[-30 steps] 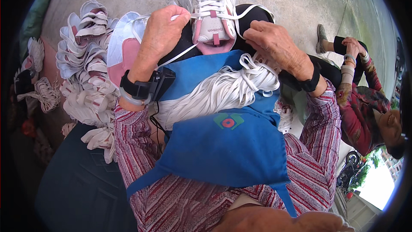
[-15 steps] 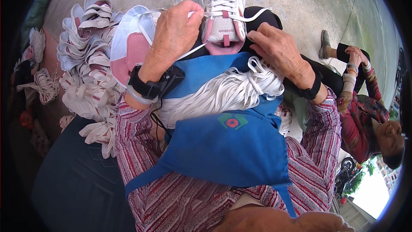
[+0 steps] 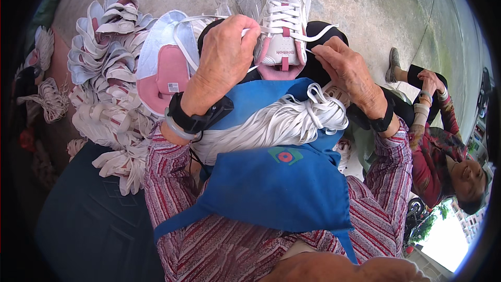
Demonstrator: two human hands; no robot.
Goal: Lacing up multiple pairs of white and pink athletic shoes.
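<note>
We wear a striped shirt (image 3: 219, 240) — red, white and grey — under a blue apron (image 3: 282, 188) with a small green-and-red emblem; black wristbands (image 3: 195, 120) circle both wrists.

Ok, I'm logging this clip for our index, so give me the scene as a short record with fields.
left hand: grips the side of a white and pink sneaker
right hand: pinches a white shoelace of the sneaker
lap: bundle of white laces on a blue apron
person's left: pile of shoe uppers
person's right: seated person
</note>
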